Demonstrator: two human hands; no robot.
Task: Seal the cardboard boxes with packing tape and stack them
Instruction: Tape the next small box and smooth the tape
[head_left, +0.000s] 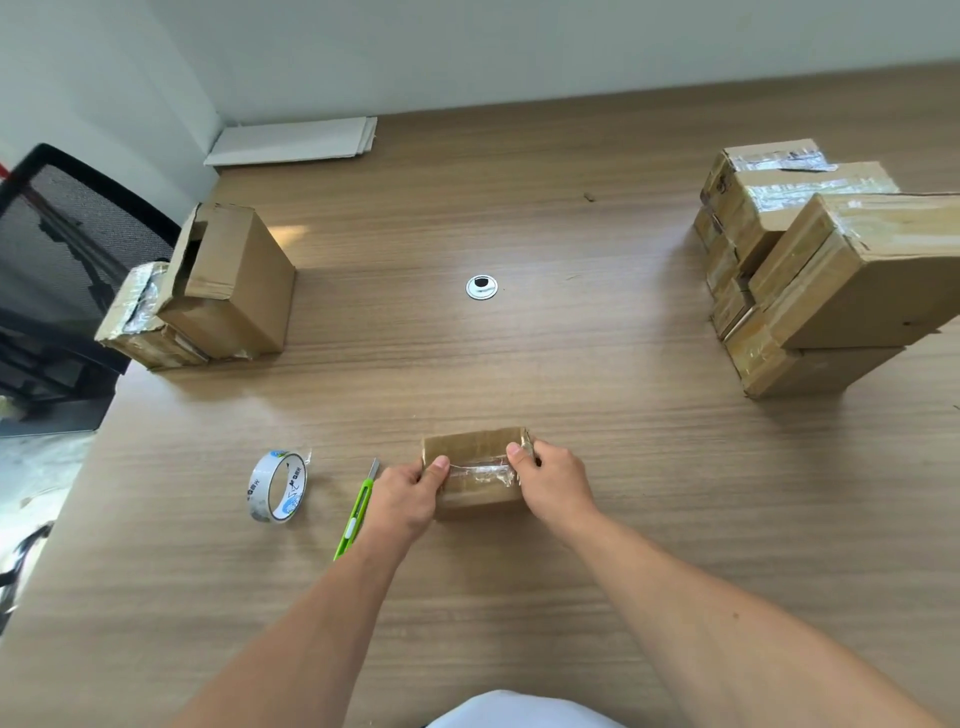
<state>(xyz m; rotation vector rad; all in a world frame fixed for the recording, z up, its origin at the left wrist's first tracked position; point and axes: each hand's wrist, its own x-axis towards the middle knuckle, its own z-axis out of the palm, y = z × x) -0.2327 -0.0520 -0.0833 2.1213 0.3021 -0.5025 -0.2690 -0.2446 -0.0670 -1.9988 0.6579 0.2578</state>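
Note:
A small cardboard box (475, 447) lies on the wooden table (571, 519) in front of me, with a strip of clear tape (480, 470) running across its top. My left hand (405, 499) grips its left end, thumb on the tape. My right hand (556, 486) grips its right end, thumb pressing the tape's other end. A roll of packing tape (278, 486) stands on edge to the left. A green utility knife (356, 512) lies between the roll and my left hand.
A stack of taped boxes (810, 260) stands at the right. Boxes with loose flaps (208, 291) sit at the table's left edge. Flat white sheets (296, 140) lie in the far corner. A round cable grommet (481, 287) is mid-table. A mesh chair (62, 234) stands left.

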